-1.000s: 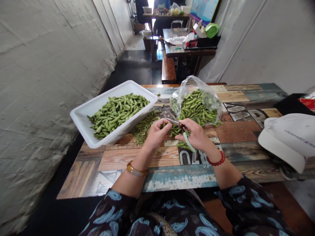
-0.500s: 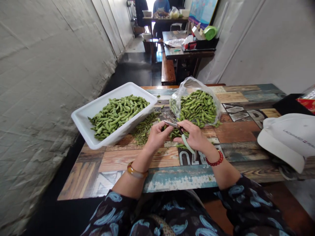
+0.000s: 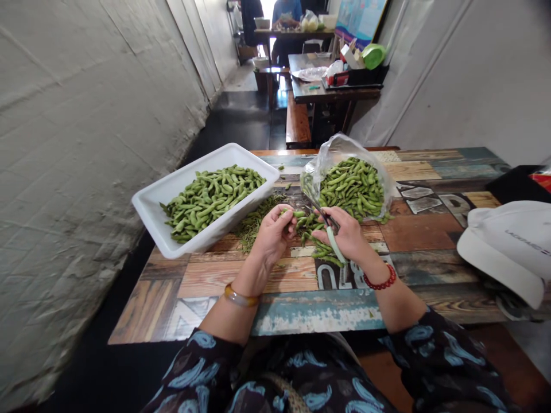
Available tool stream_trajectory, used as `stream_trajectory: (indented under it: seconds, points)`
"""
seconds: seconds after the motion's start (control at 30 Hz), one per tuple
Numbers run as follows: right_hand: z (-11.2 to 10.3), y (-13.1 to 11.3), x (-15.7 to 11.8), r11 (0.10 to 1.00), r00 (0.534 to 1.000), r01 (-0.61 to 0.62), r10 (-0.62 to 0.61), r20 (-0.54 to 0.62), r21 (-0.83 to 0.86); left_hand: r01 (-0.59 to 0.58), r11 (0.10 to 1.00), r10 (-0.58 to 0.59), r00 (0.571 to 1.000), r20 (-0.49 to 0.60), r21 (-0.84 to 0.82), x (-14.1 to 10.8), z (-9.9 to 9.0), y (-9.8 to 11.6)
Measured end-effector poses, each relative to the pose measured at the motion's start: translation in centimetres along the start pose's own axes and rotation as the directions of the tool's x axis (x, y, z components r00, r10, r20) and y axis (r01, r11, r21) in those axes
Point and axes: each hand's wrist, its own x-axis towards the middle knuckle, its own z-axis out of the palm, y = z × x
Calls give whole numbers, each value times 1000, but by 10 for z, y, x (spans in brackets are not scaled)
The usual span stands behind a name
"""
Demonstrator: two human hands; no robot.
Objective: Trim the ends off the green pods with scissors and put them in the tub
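Between the fingertips of my left hand (image 3: 275, 230) is a green edamame pod (image 3: 297, 213), its end pointing right. My right hand (image 3: 345, 234) grips a pair of scissors (image 3: 334, 244) with pale green handles, the blades angled up and left, apart from the pod. Loose pods (image 3: 326, 250) lie on the table under and between my hands. Just beyond them, a clear plastic bag (image 3: 340, 143) lies open with many pods (image 3: 355, 186) in it. To the left, a white tub (image 3: 144, 212) holds a heap of pods (image 3: 215, 198).
Green trimmings (image 3: 253, 225) lie beside the tub on the patterned wooden table (image 3: 224, 278). A white cap (image 3: 503, 244) sits at the right. Farther off stand another table (image 3: 316, 94) with a black tray and a bench (image 3: 298, 120). A person in blue (image 3: 286, 17) is at the back.
The scissors have moved away from my left fingertips, and my hands are farther apart. The pod in my left hand now shows clearly. The whole view has shifted slightly.
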Motion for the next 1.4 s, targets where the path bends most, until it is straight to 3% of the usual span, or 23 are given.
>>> stream_trajectory:
  seconds: [0.23,0.77,0.97,1.13,1.23,1.3,1.33,1.4]
  points:
    - [0,-5,-4,994,991,110,-107,75,-29,-14,998,14,1000,-12,-62,-2,0,2]
    - [2,-5,-3,989,987,144,-142,81,-16,4,998,-3,1000,23,-57,-2,2,-4]
    - [3,-5,-4,996,992,88,-88,93,-4,10,997,-9,1000,14,-73,0,1,-2]
    - [-2,0,0,1000,999,-18,17,-45,-21,-30,989,31,1000,4,-147,8,-11,2]
    - [-5,1,2,999,997,-37,35,-67,-27,-25,1000,25,999,-37,-13,13,-18,0]
    - [-5,1,2,999,998,-35,33,-60,-24,-31,976,45,997,-60,217,16,-21,-5]
    - [-5,1,2,999,998,-33,31,-56,-22,-54,931,80,995,-57,360,17,-22,-8]
    - [-4,0,1,999,999,-28,27,-45,-22,-149,757,191,982,3,636,20,-25,-14]
